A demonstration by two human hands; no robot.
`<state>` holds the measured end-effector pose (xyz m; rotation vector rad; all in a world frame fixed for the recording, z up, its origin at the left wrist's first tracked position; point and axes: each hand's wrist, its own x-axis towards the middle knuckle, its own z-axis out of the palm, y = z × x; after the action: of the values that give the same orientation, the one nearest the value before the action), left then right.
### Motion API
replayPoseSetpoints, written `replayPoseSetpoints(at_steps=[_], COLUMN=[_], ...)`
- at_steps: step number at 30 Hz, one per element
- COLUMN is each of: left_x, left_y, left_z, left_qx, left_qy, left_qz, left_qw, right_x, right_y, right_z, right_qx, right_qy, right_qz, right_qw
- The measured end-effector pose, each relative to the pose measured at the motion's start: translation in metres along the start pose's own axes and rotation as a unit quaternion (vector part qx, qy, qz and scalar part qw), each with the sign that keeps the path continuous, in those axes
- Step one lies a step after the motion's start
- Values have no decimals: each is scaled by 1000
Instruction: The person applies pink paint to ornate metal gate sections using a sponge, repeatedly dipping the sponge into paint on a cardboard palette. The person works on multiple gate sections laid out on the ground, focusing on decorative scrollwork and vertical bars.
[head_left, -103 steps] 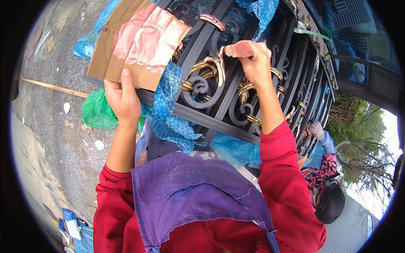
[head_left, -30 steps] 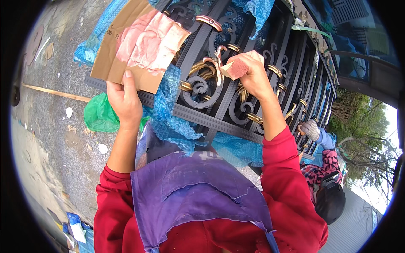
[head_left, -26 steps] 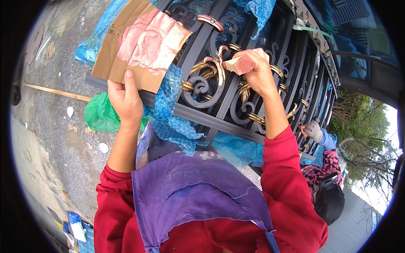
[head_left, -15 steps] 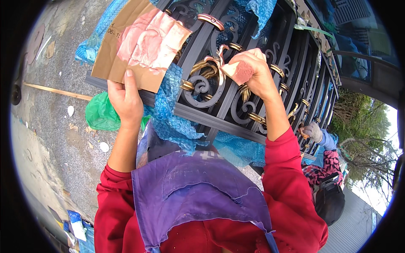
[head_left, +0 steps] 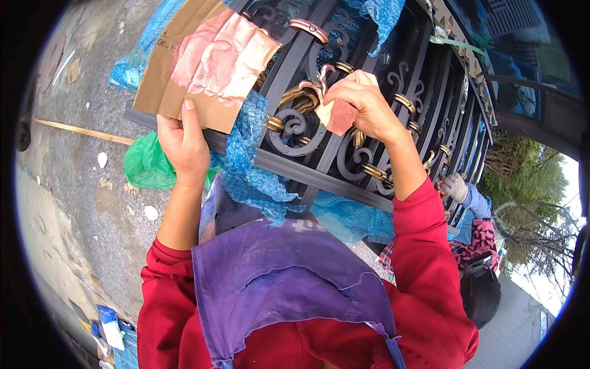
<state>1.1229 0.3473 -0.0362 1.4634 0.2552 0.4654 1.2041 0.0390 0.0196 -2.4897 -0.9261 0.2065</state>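
My left hand (head_left: 182, 142) grips the lower edge of a brown cardboard piece (head_left: 184, 80) smeared with copper-pink paint (head_left: 221, 55), held up in front of a black wrought-iron gate (head_left: 344, 154). My right hand (head_left: 362, 104) pinches a small pink-red sponge (head_left: 340, 116) and presses it against a gold and copper scroll ornament (head_left: 301, 101) on the gate. Both sleeves are red, and a purple apron (head_left: 283, 289) covers my chest.
Blue bubble wrap (head_left: 252, 172) hangs over the gate's lower bars. A green plastic bag (head_left: 147, 165) and a wooden stick (head_left: 86, 131) lie on the concrete ground at left. Another person (head_left: 473, 246) in gloves crouches at the gate to the right.
My right hand with the sponge has shifted slightly down and left along the scroll ornament. My left hand and the cardboard have stayed put.
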Motion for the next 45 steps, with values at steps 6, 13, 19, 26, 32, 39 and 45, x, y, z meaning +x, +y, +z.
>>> replayPoseSetpoints(at_steps=[6,13,19,26,32,39,45], left_x=[0,-2,-1,-3,0,0,2], left_y=[0,-2,-1,2,4,3,6], left_z=[-1,-1,-1,2,1,-1,3], left_qx=[-4,10,-3,-19,-6,-25,-39], left_qy=[4,0,-1,19,5,-7,19], left_qz=[-6,-8,-3,-12,-10,-7,10], left_qw=[1000,1000,1000,1000,1000,1000,999], right_x=[8,5,8,-5,-9,21,67], right_y=[4,6,6,11,-6,-70,-106], right_z=[-10,-11,-10,-21,-13,11,49], right_qx=[-17,-64,-46,658,759,497,281], right_qy=[55,69,66,285,259,295,275], right_qz=[27,41,17,189,208,150,127], right_qw=[998,995,997,671,560,802,911])
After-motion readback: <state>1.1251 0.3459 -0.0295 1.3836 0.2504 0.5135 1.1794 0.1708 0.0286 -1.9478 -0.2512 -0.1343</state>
